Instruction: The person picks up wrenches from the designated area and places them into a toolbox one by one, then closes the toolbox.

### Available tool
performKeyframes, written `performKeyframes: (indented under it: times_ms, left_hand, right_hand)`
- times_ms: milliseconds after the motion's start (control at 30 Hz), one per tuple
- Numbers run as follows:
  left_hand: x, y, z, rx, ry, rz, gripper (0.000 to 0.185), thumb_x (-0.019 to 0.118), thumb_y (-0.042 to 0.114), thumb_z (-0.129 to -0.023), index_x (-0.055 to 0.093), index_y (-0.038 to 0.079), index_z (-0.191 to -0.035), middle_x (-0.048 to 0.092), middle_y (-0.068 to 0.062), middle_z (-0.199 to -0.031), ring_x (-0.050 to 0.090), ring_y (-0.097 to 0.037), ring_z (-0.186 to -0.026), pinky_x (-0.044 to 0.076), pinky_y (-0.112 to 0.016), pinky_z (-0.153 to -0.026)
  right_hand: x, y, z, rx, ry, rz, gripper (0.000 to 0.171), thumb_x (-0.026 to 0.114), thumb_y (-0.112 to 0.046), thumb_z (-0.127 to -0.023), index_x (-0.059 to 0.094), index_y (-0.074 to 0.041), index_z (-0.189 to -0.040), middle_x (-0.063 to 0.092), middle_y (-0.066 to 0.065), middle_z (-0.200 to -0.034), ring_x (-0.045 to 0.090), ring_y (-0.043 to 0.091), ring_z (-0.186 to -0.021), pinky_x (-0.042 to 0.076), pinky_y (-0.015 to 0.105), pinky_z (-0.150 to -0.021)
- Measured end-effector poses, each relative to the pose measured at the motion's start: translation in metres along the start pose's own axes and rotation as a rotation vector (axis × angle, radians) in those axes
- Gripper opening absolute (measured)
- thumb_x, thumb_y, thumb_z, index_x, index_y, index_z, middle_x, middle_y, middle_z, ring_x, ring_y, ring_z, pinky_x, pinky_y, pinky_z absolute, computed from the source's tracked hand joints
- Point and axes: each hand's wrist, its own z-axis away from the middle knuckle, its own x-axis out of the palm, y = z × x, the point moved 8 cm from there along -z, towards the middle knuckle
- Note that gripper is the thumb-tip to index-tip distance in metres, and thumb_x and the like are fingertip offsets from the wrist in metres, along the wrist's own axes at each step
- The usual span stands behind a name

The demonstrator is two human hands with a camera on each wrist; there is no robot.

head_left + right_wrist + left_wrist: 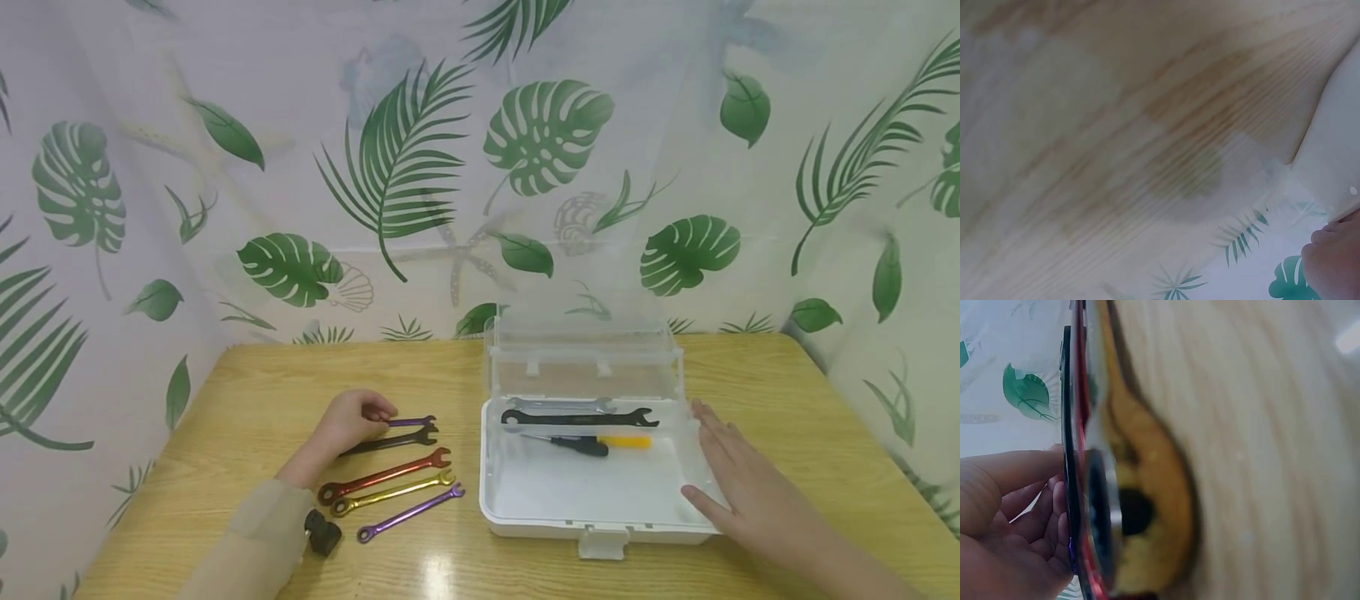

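My left hand (367, 414) lies on the wooden table (255, 392), its fingers curled round the near end of a short purple wrench (412, 422). Below that lie a black wrench (393, 442), a red wrench (386, 475), a gold wrench (393, 492) and a longer purple wrench (411, 513), all side by side. In the left wrist view my left hand (1004, 512) touches the edge of the black wrench (1066, 394) beside the red wrench (1082, 394). My right hand (723, 462) rests flat with straight fingers on the right rim of an open white box (525, 521).
Inside the box lie a silver wrench (562, 404), a black wrench (579, 417) and a screwdriver (596, 443) with a yellow handle. The clear lid (585, 354) stands up at the back. A leaf-print curtain (420, 150) surrounds the table. The box wall (1335, 144) shows in the right wrist view.
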Motion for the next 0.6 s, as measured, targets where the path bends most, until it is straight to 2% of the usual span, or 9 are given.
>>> performKeyframes:
  times_ms: [167,333,467,600]
  left_hand:
    - [0.0029,0.0001,-0.0018,0.029,-0.011,-0.052,0.011,0.077,-0.006,-0.088,0.077,-0.001,-0.098,0.074,-0.011,-0.091,0.067,-0.018,-0.085,0.056,-0.030,-0.078]
    - [0.0036,-0.0019,-0.0024,0.017,-0.017,-0.060,0.009,0.076,-0.005,-0.090,0.077,0.001,-0.097,0.073,-0.009,-0.090,0.065,-0.017,-0.084,0.055,-0.030,-0.077]
    - [0.0032,-0.0007,-0.0020,0.031,-0.022,-0.064,0.008,0.076,-0.004,-0.091,0.078,0.002,-0.097,0.074,-0.010,-0.091,0.064,-0.017,-0.084,0.054,-0.030,-0.077]
    - [0.0023,-0.0004,-0.0019,0.044,-0.023,-0.067,0.007,0.075,-0.003,-0.092,0.078,0.001,-0.097,0.074,-0.010,-0.091,0.064,-0.017,-0.084,0.053,-0.030,-0.077]
  right_hand:
    - [-0.0012,0.0015,0.0011,-0.012,0.005,0.007,0.089,0.059,-0.045,-0.107,0.020,0.010,-0.164,0.005,0.019,-0.179,0.014,0.040,-0.165,-0.022,0.005,-0.114]
    - [-0.0018,0.0019,0.0006,-0.025,0.021,0.011,0.088,0.060,-0.045,-0.107,0.022,0.011,-0.163,0.008,0.020,-0.179,0.018,0.041,-0.164,-0.021,0.005,-0.115]
    - [-0.0009,0.0031,-0.0004,-0.006,-0.002,0.001,0.089,0.059,-0.046,-0.107,0.020,0.010,-0.164,0.007,0.020,-0.179,0.020,0.044,-0.163,-0.022,0.006,-0.114]
    - [-0.0012,0.0016,-0.0005,-0.016,0.012,0.007,0.089,0.060,-0.045,-0.106,0.021,0.011,-0.164,0.011,0.022,-0.178,0.022,0.044,-0.162,-0.022,0.006,-0.115]
